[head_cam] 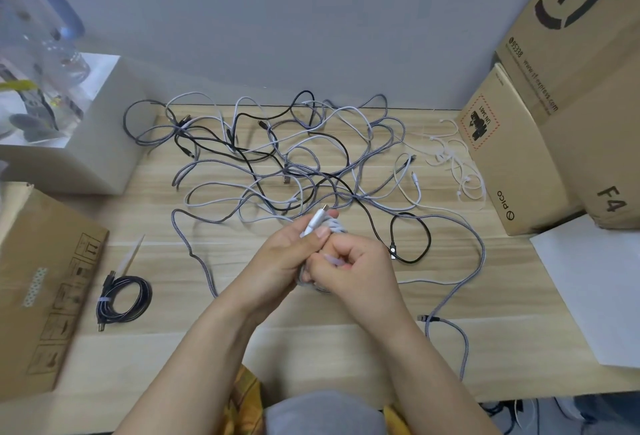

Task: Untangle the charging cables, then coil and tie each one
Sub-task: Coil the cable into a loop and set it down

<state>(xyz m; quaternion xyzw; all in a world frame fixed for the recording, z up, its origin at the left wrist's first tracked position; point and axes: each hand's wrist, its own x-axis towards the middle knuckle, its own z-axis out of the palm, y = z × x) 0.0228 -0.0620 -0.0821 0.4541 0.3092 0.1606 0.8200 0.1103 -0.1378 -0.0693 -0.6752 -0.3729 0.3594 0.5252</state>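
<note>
My left hand [285,251] grips a coiled white cable [334,225] above the middle of the wooden table [311,348]; its white plug sticks up past my thumb. My right hand [353,268] is curled against the coil and pinches a pale tie strip [332,259]. Behind my hands a tangle of grey, black and white cables [277,157] spreads over the table. A coiled and tied black cable [124,297] lies at the left. Loose white ties [457,160] lie at the back right.
Cardboard boxes [540,122] stand at the right, a white box [79,143] at the back left, a flat brown carton [45,289] at the left edge. White paper [595,282] covers the right front. A grey braided cable [457,341] runs toward the front edge.
</note>
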